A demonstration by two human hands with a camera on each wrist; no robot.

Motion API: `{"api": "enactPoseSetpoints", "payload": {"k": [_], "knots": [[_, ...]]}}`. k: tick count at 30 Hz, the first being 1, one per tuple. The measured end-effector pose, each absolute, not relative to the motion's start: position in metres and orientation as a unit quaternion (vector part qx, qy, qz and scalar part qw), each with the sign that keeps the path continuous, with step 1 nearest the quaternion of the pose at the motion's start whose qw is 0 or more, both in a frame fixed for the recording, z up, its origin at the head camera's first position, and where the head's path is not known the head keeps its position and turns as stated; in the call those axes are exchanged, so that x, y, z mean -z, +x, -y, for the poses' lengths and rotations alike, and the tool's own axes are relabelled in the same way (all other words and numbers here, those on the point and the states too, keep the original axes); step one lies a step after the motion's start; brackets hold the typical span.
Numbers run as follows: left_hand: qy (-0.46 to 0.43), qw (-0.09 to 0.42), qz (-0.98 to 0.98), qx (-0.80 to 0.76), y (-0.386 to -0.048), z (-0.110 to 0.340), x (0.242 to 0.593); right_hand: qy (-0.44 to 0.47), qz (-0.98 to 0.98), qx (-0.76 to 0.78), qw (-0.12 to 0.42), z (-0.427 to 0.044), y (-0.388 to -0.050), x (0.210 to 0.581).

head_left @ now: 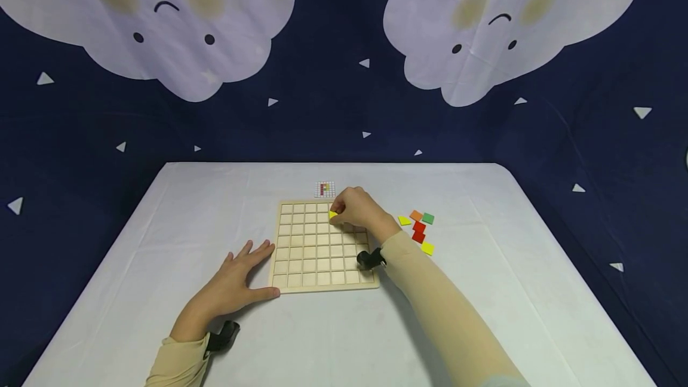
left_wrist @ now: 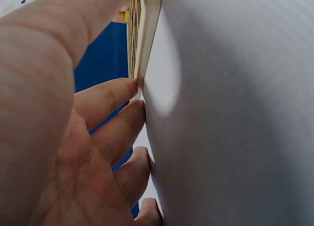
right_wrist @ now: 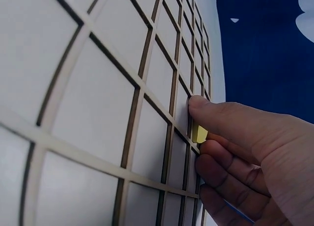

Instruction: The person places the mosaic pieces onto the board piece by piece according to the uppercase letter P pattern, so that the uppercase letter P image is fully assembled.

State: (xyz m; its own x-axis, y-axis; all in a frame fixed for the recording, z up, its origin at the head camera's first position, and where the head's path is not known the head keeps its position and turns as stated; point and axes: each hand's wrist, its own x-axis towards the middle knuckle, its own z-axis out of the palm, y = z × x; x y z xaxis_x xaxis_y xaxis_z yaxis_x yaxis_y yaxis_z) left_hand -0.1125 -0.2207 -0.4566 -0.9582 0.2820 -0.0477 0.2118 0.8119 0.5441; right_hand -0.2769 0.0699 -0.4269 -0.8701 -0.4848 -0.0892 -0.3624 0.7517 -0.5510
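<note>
A wooden grid board (head_left: 310, 249) with square cells lies flat on the table. At its far side, my right hand (head_left: 357, 206) pinches a yellow tile (head_left: 332, 215) between thumb and fingers. The right wrist view has this yellow tile (right_wrist: 199, 133) at the grid cells, partly covered by the thumb. My left hand (head_left: 233, 284) is spread on the table at the board's left side, its thumb and forefinger touching the frame. In the left wrist view, straight fingers (left_wrist: 117, 128) reach the board's edge (left_wrist: 149, 37).
Right of the board lie loose tiles: an orange one (head_left: 416, 215), a green one (head_left: 427, 218), red ones (head_left: 418, 236) and yellow ones (head_left: 427, 248). A small printed pattern card (head_left: 325, 189) sits behind the board. Dark cloth with clouds hangs beyond the white table (head_left: 215, 196).
</note>
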Motion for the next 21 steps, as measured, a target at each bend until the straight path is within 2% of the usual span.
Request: {"api": "enactPoseSetpoints", "payload": {"k": [21], "knots": [[0.134, 0.059, -0.95, -0.276, -0.1128, 0.2213, 0.4562, -0.23, -0.927, 0.274, 0.107, -0.0712, -0.2793, 0.4311]]}}
